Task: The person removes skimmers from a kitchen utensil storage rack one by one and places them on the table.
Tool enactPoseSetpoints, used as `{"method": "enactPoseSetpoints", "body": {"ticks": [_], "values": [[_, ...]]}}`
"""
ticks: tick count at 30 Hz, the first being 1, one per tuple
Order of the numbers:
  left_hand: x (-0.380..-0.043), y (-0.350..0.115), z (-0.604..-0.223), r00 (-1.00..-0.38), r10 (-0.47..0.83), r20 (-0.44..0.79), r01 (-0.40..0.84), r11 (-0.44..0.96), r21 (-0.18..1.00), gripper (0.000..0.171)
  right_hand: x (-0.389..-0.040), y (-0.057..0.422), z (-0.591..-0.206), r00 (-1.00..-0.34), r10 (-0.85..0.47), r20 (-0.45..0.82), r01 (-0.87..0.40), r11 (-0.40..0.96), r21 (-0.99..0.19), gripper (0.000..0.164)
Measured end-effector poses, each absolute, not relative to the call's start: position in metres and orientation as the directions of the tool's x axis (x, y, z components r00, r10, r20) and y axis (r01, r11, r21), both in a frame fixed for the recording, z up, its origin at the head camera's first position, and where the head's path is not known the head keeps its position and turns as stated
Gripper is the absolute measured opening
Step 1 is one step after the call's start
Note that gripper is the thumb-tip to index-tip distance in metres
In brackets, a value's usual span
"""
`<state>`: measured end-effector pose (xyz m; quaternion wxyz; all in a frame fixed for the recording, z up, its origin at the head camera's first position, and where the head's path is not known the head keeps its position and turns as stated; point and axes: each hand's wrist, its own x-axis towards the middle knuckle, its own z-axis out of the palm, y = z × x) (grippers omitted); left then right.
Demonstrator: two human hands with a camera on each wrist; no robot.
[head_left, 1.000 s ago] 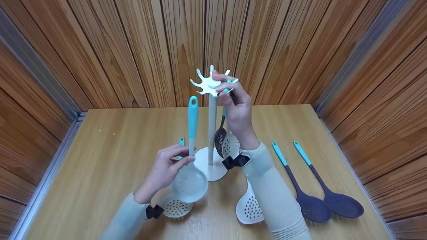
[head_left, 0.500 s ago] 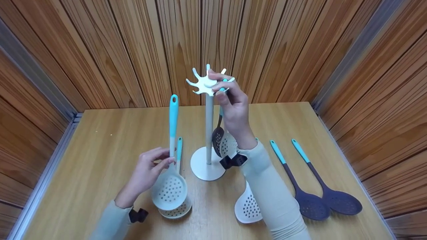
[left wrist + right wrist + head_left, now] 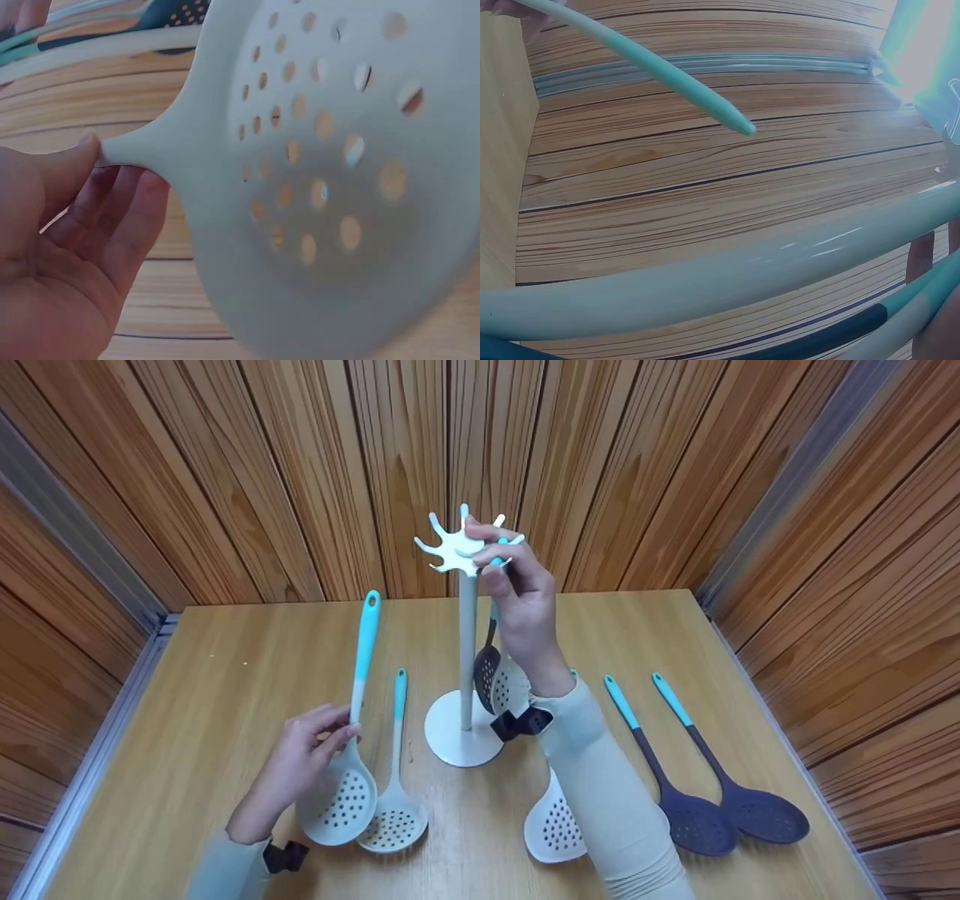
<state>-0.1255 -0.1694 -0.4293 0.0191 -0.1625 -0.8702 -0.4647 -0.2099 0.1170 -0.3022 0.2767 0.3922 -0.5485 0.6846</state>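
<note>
My left hand [image 3: 289,761] pinches a white skimmer [image 3: 343,802] with a turquoise handle by its neck, thumb in front. The skimmer leans handle-up, left of a second white skimmer [image 3: 395,821] lying on the table. In the left wrist view its perforated bowl [image 3: 330,180] fills the right side. At the top of a white utensil stand [image 3: 466,660], my right hand [image 3: 529,600] grips the hooked crown, fingers over it and thumb beside the turquoise handle ends. A dark perforated utensil [image 3: 486,669] and a white perforated one [image 3: 510,684] hang there, partly hidden by that hand.
Two dark slotted spoons [image 3: 701,825] [image 3: 769,816] with turquoise handles lie at the right of the wooden table [image 3: 247,705]. A white slotted turner [image 3: 553,825] lies partly under the right forearm. Wood-panelled walls [image 3: 405,472] close in the back and sides.
My left hand has carried the white skimmer leftward and down, from in front of the stand to left of the lying skimmer, uncovering it. My right hand has kept its place on the stand.
</note>
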Motion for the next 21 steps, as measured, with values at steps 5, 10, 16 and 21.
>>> {"method": "enactPoseSetpoints", "body": {"ticks": [5, 10, 16, 21], "values": [[-0.123, -0.176, -0.431, -0.959, 0.247, 0.136, 0.259, 0.578, 0.774, 0.022, -0.209, 0.120, -0.302, -0.537, -0.044, 0.842, -0.817, -0.222, -0.533, 0.032], [-0.122, -0.185, -0.434, -0.970, 0.230, 0.081, 0.212, 0.635, 0.743, 0.024, -0.207, 0.120, -0.303, -0.535, -0.047, 0.843, -0.822, -0.202, -0.533, 0.032], [-0.123, -0.197, -0.439, -0.980, 0.193, -0.037, 0.109, 0.690, 0.716, 0.031, -0.206, 0.119, -0.303, -0.534, -0.045, 0.844, -0.822, -0.205, -0.531, 0.030], [-0.126, -0.203, -0.446, -0.974, 0.194, -0.120, 0.048, 0.690, 0.722, 0.034, -0.207, 0.118, -0.303, -0.529, -0.043, 0.847, -0.821, -0.225, -0.524, 0.032]]}}
